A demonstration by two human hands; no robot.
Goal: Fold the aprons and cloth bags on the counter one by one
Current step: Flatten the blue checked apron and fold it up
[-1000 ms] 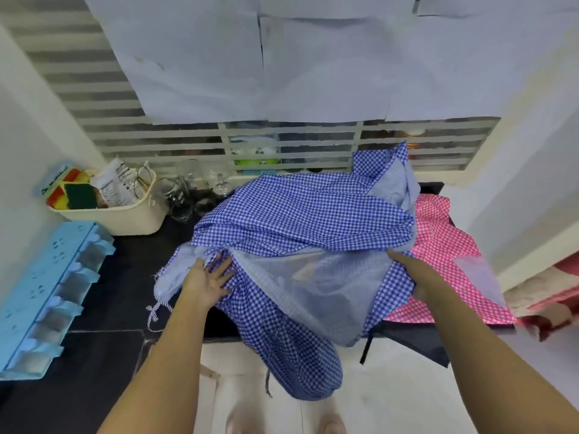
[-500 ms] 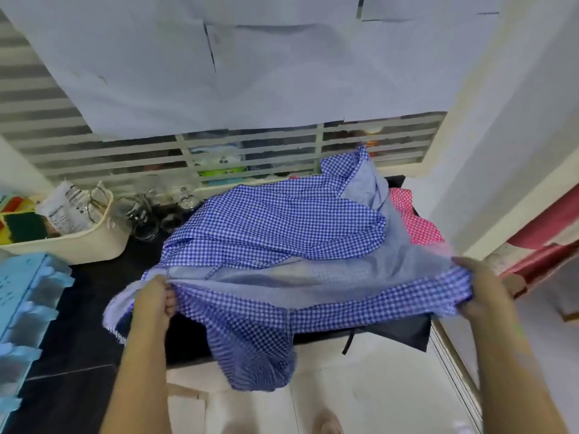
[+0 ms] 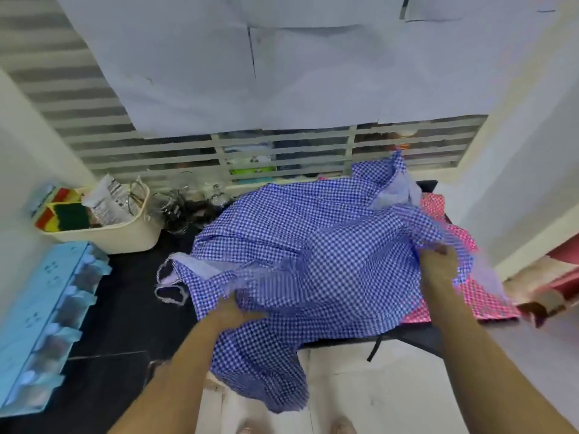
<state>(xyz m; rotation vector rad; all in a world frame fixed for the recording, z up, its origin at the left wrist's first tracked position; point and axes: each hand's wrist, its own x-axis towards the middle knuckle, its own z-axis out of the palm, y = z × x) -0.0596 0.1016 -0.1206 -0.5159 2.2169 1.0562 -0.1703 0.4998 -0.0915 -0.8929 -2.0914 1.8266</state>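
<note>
A blue checked apron [image 3: 300,239] lies rumpled across the black counter [image 3: 125,296], one end hanging over the front edge toward the floor. My left hand [image 3: 232,311] grips its near edge at the left. My right hand [image 3: 438,264] grips the cloth at the right side, fingers buried in a fold. Both hands look blurred. Under the blue apron on the right lies a pink checked apron [image 3: 479,296], mostly covered. A dark cloth [image 3: 416,336] with a strap pokes out below at the counter's front edge.
A cream basket [image 3: 125,236] with sponges and packets stands at the back left, glass jars [image 3: 178,211] beside it. A light blue plastic rack [image 3: 40,314] lies along the left. A louvred window covered with paper is behind; white walls close in on both sides.
The hands had stretched the blue apron's edge wide apart; now they have come back over the counter and the cloth has dropped checked side up over the pile.
</note>
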